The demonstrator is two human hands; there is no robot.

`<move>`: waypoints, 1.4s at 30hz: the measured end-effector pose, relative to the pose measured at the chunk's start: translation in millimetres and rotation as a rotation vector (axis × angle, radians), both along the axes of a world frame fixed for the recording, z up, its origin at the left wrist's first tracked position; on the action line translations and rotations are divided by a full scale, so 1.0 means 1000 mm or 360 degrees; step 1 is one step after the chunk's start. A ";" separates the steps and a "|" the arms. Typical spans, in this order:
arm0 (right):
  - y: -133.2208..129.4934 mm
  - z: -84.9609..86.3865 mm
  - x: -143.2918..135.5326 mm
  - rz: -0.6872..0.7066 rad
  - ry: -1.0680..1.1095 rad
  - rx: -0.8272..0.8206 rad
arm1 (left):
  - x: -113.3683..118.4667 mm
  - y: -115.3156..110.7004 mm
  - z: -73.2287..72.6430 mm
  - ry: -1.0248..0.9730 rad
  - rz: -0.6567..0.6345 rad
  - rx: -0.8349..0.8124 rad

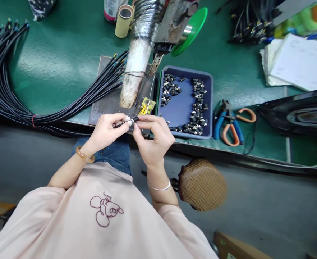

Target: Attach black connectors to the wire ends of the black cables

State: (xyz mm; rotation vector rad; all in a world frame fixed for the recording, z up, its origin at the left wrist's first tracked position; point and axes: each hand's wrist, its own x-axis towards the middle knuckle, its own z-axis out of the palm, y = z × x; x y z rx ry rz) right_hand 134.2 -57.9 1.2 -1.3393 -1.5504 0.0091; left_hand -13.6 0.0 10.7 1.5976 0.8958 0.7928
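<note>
Left hand (pixel 107 128) and right hand (pixel 156 138) both pinching at the green table (pixel 67 54)
From far away, I see the left pinch a black cable (pixel 118 126) and the right pinch a small black piece (pixel 135 119), close together, left of the blue tray (pixel 180 104) of little black plugs (pixel 197 124)

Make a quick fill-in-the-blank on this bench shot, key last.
1. The thin piece in the left hand is ____.
2. The bangle nearest the right hand is ____-coloured.
3. In the picture, the tray sits to the ____ of the cable bundle.

Missing words: black; silver; right.
</note>
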 end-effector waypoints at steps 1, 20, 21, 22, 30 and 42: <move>0.000 0.000 0.000 -0.0003 0.0010 -0.0002 | 0.000 0.000 0.000 0.0006 -0.0004 0.0006; 0.006 0.002 0.001 -0.0008 0.0023 -0.0031 | 0.003 0.007 -0.003 -0.0061 0.0020 -0.0100; 0.007 0.002 0.001 -0.0010 0.0021 -0.0027 | 0.003 0.008 -0.002 -0.0062 0.0022 -0.0107; 0.008 0.002 0.001 -0.0013 0.0019 -0.0021 | 0.003 0.008 -0.002 -0.0061 0.0024 -0.0113; 0.008 0.005 0.001 0.0006 -0.0012 0.0019 | 0.004 0.011 0.000 -0.0103 0.0043 -0.0192; 0.001 0.002 0.005 0.0048 -0.0026 -0.0039 | -0.001 0.007 0.005 -0.0017 -0.0126 -0.0246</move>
